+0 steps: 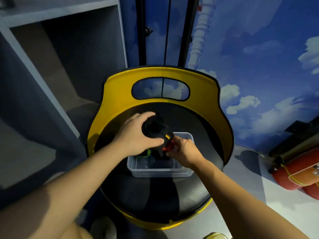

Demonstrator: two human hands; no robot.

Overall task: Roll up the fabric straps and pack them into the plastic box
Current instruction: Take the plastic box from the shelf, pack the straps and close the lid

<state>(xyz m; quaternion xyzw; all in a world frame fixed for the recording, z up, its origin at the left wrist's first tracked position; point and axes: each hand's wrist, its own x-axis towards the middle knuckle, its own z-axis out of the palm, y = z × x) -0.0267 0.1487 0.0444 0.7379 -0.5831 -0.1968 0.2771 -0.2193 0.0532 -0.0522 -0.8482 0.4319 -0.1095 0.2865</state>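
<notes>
A clear plastic box (160, 171) sits on the black round seat of a yellow chair (120, 83). My left hand (136, 135) grips a rolled black fabric strap (154, 127) just above the box's far left corner. My right hand (183, 150) pinches a red and black buckle piece (168, 145) at the strap's end, over the box. Inside the box lie a dark strap and a green piece (145, 155), partly hidden by my hands.
The chair's yellow backrest curves behind the box, with a cut-out handle. Grey shelving (51, 66) stands to the left. A blue sky-patterned wall is at the right, with red cylinders (300, 176) on the floor beside it.
</notes>
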